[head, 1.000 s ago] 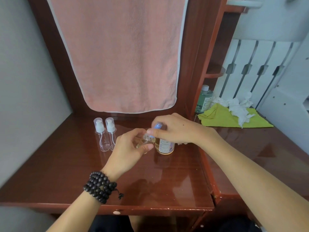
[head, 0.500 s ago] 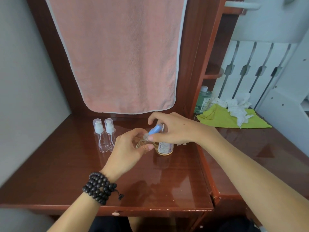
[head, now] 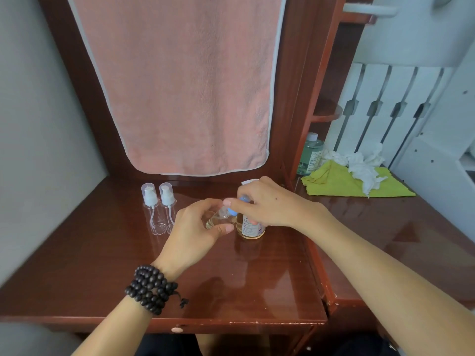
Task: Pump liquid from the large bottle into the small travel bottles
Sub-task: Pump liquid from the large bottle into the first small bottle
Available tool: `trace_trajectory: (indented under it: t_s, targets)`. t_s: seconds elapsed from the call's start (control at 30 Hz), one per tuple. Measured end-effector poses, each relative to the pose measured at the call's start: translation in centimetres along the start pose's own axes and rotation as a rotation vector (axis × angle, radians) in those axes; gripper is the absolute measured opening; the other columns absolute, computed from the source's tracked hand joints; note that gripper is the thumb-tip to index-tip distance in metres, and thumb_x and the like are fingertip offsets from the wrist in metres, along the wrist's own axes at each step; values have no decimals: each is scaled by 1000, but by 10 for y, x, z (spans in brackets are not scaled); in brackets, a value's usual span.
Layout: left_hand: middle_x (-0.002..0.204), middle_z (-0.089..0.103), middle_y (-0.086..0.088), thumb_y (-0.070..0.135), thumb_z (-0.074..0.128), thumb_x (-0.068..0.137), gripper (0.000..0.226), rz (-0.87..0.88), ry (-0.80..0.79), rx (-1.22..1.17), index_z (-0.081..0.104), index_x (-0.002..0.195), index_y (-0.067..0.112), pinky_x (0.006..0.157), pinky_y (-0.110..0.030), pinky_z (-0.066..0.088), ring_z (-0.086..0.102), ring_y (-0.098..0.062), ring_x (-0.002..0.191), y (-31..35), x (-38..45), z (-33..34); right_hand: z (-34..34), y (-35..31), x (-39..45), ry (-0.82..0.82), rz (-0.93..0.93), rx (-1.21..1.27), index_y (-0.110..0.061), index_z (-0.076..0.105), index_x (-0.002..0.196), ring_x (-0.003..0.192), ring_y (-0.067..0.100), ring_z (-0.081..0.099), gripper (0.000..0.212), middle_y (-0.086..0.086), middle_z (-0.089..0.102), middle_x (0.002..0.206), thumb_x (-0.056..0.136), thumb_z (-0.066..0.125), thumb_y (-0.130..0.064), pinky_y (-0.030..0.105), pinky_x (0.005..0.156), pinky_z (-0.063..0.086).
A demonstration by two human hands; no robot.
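Glossy red-brown desk (head: pixel 108 273) fills the lower half of the view, its front edge running across at 6 o'clock with a small round knob (head: pixel 176 329) below it. Grey wall closes off the 9 o'clock side; a wooden upright (head: pixel 303 98) bounds the desk at 3 o'clock, and beyond it lies a second, slightly lower surface (head: pixel 385 227). Open desk room lies toward 7 and 8 o'clock and in front of the hands.

At 12 o'clock a pink towel (head: pixel 180 86) hangs down the back panel. Two empty spray bottles (head: pixel 159 209), capped, stand side by side at 10 o'clock, apart from the hands.

Near centre, the big bottle (head: pixel 250 227) stands on the desk with amber liquid inside. The right hand (head: pixel 270 206) wraps over its top, fingers pressed on the blue pump (head: pixel 235 209). The left hand (head: pixel 195 227), with a dark bead bracelet (head: pixel 151 289) at the wrist, is closed around a small bottle (head: pixel 216 219) tilted with its mouth at the pump's nozzle; some liquid shows inside.

At 2 o'clock, a green bottle (head: pixel 309 155), a yellow-green cloth (head: pixel 341 183) and crumpled white tissue (head: pixel 359 165) sit on the side surface.
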State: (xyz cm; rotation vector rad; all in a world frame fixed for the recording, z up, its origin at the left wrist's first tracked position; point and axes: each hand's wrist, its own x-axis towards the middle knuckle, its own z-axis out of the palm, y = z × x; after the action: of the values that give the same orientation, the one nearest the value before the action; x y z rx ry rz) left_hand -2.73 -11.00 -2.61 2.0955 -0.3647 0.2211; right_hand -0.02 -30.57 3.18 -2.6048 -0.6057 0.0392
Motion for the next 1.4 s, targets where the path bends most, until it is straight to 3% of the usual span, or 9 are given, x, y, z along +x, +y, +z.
trace_trajectory:
  t_s: [0.07,0.17,0.3,0.53,0.67,0.83,1.03,1.17,1.4]
  targets:
    - [95,72,19,25,83,75,36,4,3,-15,66,105,36,86,-30,54,67,-1,93,0,0,0,1,3,-1,4,-17,22,-17,64,87,69,20,66,43,0,67,71,95,62,-59,39,67,55]
    - [92,70,29,21,82,76,38,13,12,-36,61,95,47,83,-23,52,66,4,91,1,1,-1,1,5,-5,11,-127,138,-21,66,106,72,14,66,15,-2,70,80,95,71,-31,30,68,53]
    - [97,66,36,14,78,79,47,40,35,-33,58,95,54,82,-15,48,63,9,94,3,3,-3,5,6,-2,71,-129,184,-18,69,102,64,6,60,9,-3,70,75,97,70,-26,22,60,48]
    - [101,71,27,13,76,81,44,58,12,-56,63,102,50,92,-30,53,66,2,100,-5,3,-5,11,7,3,88,-166,165,-20,71,98,60,11,59,5,-1,68,70,95,70,-23,27,58,47]
    - [93,70,31,11,79,78,48,96,77,-9,62,98,51,83,-7,46,63,10,94,-3,4,-5,17,8,7,142,-150,242,-14,74,92,50,7,48,3,-1,61,59,90,72,-14,15,53,37]
    - [91,71,25,17,84,73,37,65,83,13,70,99,40,86,-9,46,62,11,96,-11,4,-8,32,14,14,104,-118,252,-23,73,100,69,19,67,8,4,72,79,93,70,-23,44,70,57]
    - [115,64,26,30,80,78,54,-72,28,12,58,127,33,93,-16,46,55,15,109,-46,-2,-34,38,-1,50,-23,-119,53,-27,68,98,70,12,64,17,-9,66,75,94,66,-43,43,71,57]
    - [104,71,15,16,74,84,37,-84,259,-72,64,117,29,88,-30,56,67,-5,98,-67,-11,-72,53,-12,82,-106,-80,1,-21,69,92,81,18,65,18,-7,65,86,91,69,-39,45,78,59]
    - [99,70,6,9,70,85,36,-83,313,-142,63,111,33,77,-20,55,69,-11,88,-82,-21,-98,81,-20,123,-223,19,-78,-18,67,86,89,31,67,18,1,63,91,88,69,-36,47,77,57]
